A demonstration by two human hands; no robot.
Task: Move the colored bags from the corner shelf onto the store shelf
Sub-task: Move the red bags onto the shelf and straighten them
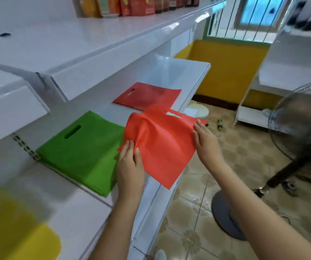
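Note:
An orange-red bag (pixel 162 145) hangs crumpled above the front edge of the white store shelf (pixel 98 184). My left hand (pixel 130 166) pinches its near left corner between thumb and fingers. My right hand (pixel 205 139) holds its right edge near the handle cut-out. Flat on the shelf lie a green bag (pixel 79 152) to the left, a darker red bag (pixel 147 96) further back, and a yellow bag (pixel 10 228) at the near left, blurred.
An upper white shelf (pixel 76 44) overhangs and carries packaged goods (pixel 132 5) at the back. A standing fan (pixel 301 139) is on the tiled floor to the right. Another white shelf unit (pixel 291 72) stands beyond the fan, by the yellow wall.

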